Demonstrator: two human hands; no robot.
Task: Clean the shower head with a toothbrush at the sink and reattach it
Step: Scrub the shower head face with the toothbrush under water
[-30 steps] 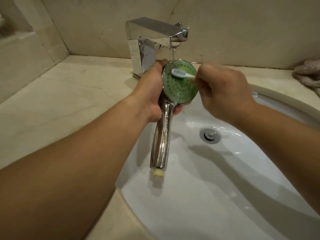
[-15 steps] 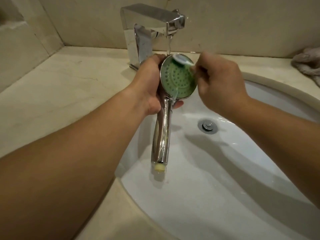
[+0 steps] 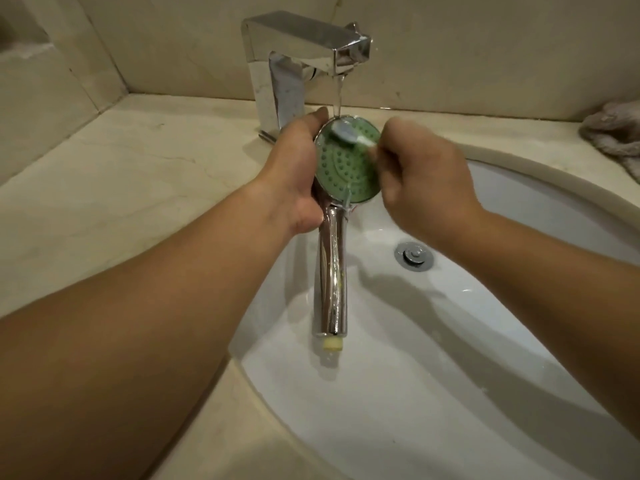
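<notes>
While tap [image 3: 304,60] water runs, left hand [image 3: 294,174] fingers wrap shower head [image 3: 348,164] over sink [image 3: 450,393]; right hand [image 3: 426,181] fingers pinch toothbrush [image 3: 349,133], bristles on green face's top edge.

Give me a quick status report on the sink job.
Left hand grips shower head under running faucet. Right hand scrubs with toothbrush. Nothing obstructing.
</notes>
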